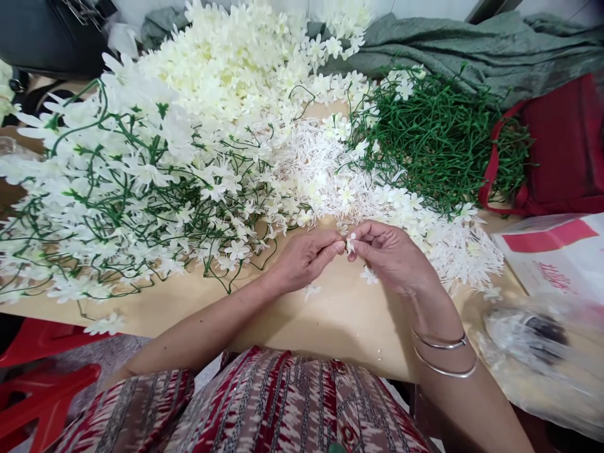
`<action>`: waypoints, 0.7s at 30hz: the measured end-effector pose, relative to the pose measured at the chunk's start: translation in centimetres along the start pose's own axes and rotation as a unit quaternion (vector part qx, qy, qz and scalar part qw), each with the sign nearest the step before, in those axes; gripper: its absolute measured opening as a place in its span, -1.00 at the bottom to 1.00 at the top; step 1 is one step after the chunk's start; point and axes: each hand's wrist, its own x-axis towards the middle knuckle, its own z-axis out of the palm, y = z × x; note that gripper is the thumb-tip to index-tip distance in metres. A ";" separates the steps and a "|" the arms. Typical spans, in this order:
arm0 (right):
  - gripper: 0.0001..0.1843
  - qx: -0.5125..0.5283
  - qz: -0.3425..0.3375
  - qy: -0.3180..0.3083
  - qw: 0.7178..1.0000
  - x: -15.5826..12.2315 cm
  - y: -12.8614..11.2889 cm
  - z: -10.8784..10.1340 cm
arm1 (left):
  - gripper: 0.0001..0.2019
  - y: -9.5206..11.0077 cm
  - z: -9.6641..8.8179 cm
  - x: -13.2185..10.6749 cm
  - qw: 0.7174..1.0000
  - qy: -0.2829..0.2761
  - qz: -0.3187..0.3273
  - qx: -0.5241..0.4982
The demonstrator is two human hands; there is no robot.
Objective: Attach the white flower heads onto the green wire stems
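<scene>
My left hand (pixel 309 255) and my right hand (pixel 389 255) meet over the front of the table, fingertips almost touching. Between them is a small white artificial flower (pixel 350 243), pinched by thumb and fingers from both sides. Just behind the hands lies a heap of thin white stamen-like pieces (pixel 311 157), mixed with loose white blossoms. To the left spreads a large pile of white flowers on green stems (pixel 155 182). Bare green plastic stems (pixel 438 138) are heaped at the right. A loose white blossom (pixel 369 275) rests below my right hand.
Cream blossoms (pixel 226 56) are piled at the back, beside a grey-green cloth (pixel 453 44). On the right are a red bag (pixel 566 145), a white printed bag (pixel 561 258) and a clear plastic bag (pixel 542 365). Red stools (pixel 51 390) stand below the table's left edge.
</scene>
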 end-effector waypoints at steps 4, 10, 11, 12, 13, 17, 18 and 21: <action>-0.61 -0.033 0.025 -0.008 0.999 0.2 -0.6 0.1 | -0.64 -0.2 0.0 -0.2 1.000 -0.002 -0.008 0.024; -0.61 -0.015 0.010 -0.011 1.000 0.2 -0.7 0.2 | -0.65 0.4 0.5 -0.1 0.999 0.002 -0.033 0.013; -0.62 -0.007 0.000 -0.003 1.000 0.1 -0.6 0.2 | -0.65 0.7 0.5 -0.1 0.999 0.005 -0.034 -0.005; -0.61 -0.002 -0.013 0.008 1.000 0.0 -0.6 0.2 | -0.65 1.1 0.3 -0.2 0.999 0.011 -0.030 -0.020; -0.61 0.002 -0.027 0.019 0.999 -0.2 -0.6 0.1 | -0.65 1.5 -0.1 -0.2 0.999 0.023 -0.021 -0.028; -0.69 -0.008 -0.087 0.058 0.994 -0.9 -1.1 -0.8 | -0.71 3.5 -4.6 -0.9 0.976 0.197 0.056 0.075; -0.72 -0.020 -0.101 0.068 0.992 -1.1 -1.2 -1.1 | -0.71 4.0 -6.4 -1.2 0.951 0.271 0.084 0.126; -0.77 -0.086 -0.134 0.089 0.983 -1.9 -1.9 -2.0 | -0.67 5.4 -12.0 -3.1 0.826 0.428 0.087 0.356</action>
